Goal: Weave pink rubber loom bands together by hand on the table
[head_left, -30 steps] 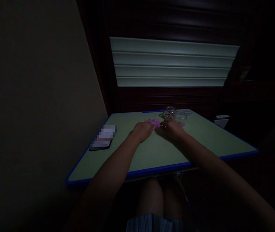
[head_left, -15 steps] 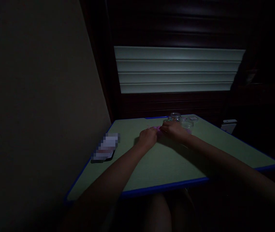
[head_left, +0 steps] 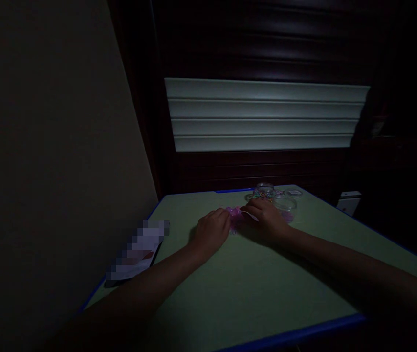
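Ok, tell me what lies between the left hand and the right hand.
The head view shows a small heap of pink pieces between the left hand and the right hand.

We can't read any text here. Flat item [head_left: 137, 253] at the table [head_left: 259, 288]'s left edge gives us mostly pixelation; pale patch [head_left: 295, 192] on the clear lid [head_left: 294, 194] is too small and dark.

Pale green table [head_left: 230, 293] with a blue edge [head_left: 296, 334]. Toward its far side sit a small pink heap [head_left: 235, 222], a clear jar [head_left: 265, 189] of colourful bits and a clear tub [head_left: 285, 205]; at left, a blurred flat item [head_left: 140, 252].
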Motion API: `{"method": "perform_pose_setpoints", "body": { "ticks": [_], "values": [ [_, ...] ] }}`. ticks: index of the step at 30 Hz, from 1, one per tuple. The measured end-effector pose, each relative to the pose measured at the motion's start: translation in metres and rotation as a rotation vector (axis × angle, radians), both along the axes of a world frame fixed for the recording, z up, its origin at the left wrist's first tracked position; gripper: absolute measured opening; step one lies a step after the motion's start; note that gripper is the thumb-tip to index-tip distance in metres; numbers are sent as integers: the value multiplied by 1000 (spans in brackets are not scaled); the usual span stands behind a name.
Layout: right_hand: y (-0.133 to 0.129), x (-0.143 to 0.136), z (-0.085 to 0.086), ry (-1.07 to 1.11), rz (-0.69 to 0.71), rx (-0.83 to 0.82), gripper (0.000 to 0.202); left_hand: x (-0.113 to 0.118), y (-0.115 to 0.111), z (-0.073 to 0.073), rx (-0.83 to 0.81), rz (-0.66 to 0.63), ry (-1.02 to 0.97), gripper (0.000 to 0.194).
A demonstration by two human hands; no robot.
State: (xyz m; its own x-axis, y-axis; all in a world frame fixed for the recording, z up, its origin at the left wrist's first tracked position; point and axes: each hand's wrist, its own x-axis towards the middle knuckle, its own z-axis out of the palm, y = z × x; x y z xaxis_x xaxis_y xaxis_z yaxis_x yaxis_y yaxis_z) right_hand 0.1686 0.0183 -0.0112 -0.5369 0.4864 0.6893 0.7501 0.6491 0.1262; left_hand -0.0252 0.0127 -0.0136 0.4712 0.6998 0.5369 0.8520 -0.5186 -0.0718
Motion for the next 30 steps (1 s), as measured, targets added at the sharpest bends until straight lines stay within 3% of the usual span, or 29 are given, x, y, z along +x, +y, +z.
{"method": "perform_pose_setpoints", "body": {
  "ticks": [8, 30],
  "values": [
    [6, 2, -9, 17, 114, -59, 23, -2, 5, -7, -58, -55, -154, 18],
    [7, 3, -10, 72, 54, -320, 21, -7, 6, -7, -210, -86, -196, 18]
  ]
}}
